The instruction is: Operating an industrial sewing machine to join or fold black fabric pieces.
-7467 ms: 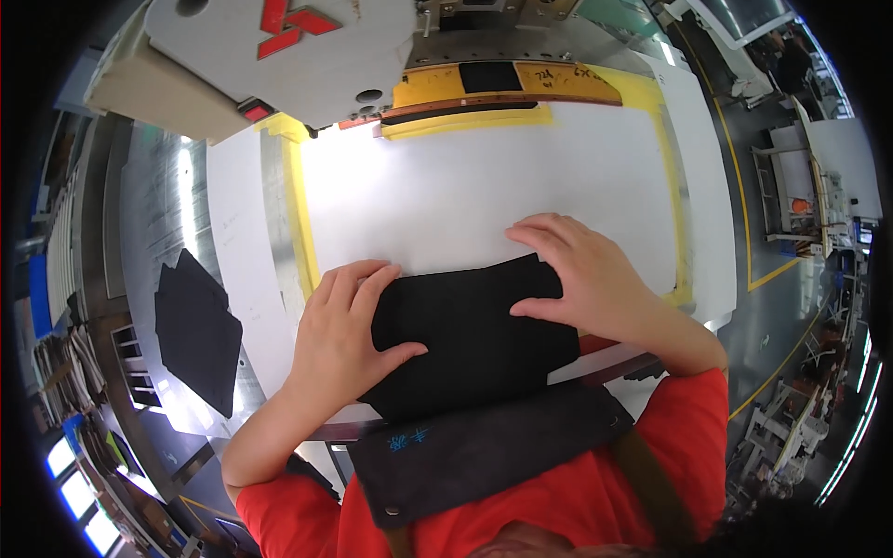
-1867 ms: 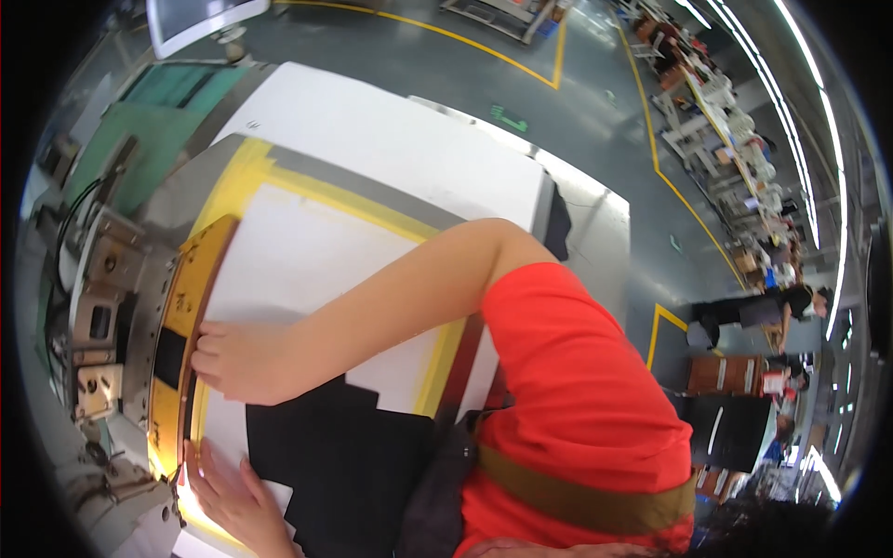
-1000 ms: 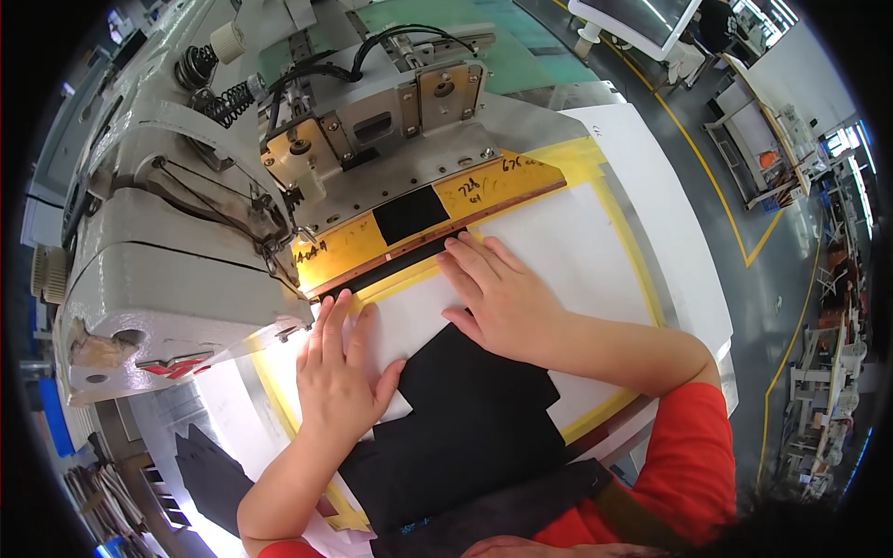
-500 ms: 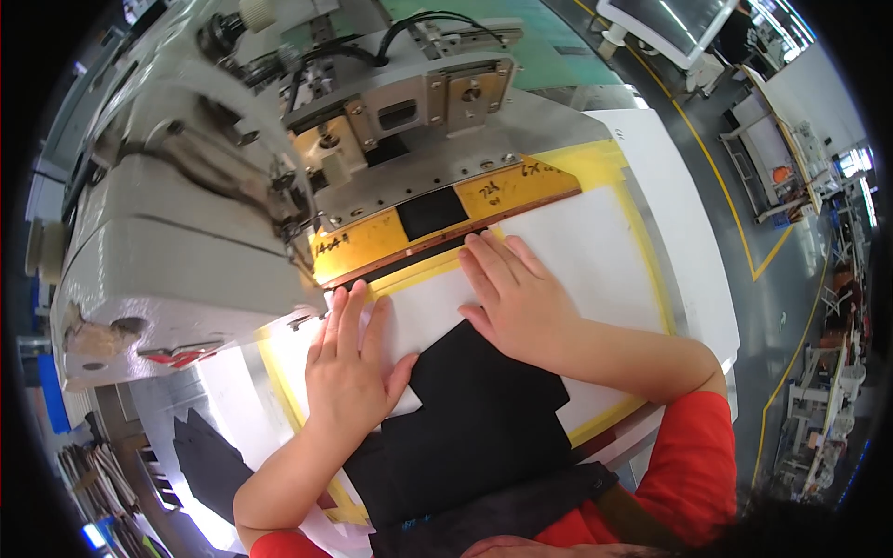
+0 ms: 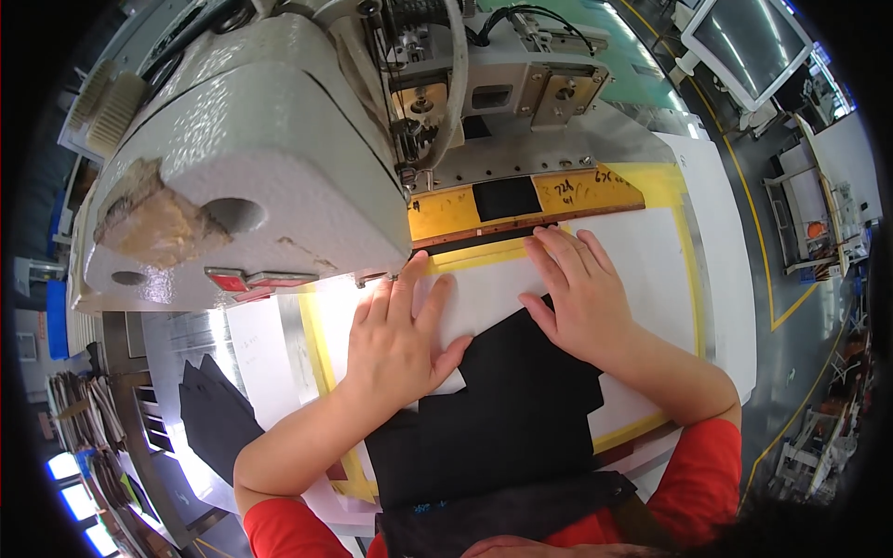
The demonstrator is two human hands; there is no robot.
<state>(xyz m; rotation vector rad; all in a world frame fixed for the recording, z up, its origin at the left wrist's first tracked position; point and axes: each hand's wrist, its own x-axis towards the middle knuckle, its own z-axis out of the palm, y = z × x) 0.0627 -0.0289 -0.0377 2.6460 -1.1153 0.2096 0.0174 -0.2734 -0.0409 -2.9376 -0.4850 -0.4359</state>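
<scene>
My left hand (image 5: pixel 395 325) lies flat with its fingers stretched on a white sheet edged with yellow tape (image 5: pixel 642 288). Its fingertips reach to the clamp edge, close beside the sewing machine head (image 5: pixel 270 167). Flat too, my right hand (image 5: pixel 586 298) has spread fingers touching the strip along the same edge. Both hands are open. In front of them is a yellow clamp plate (image 5: pixel 442 206) with a black patch on it and a reddish-brown front edge. A narrow black fabric strip (image 5: pixel 474 245) shows under that edge. Black fabric (image 5: pixel 507 418) spreads between my forearms toward my body.
Several black fabric pieces (image 5: pixel 219 409) lie on the table at the left. A screen (image 5: pixel 749 46) stands at the far right. Beyond the table are a floor with yellow lines and a workbench (image 5: pixel 828 195). Stacked material (image 5: pixel 88 409) sits at the far left.
My view has shifted, so the machine head looks larger and everything sits further right in the picture. Both hands keep nearly the same place against the clamp edge.
</scene>
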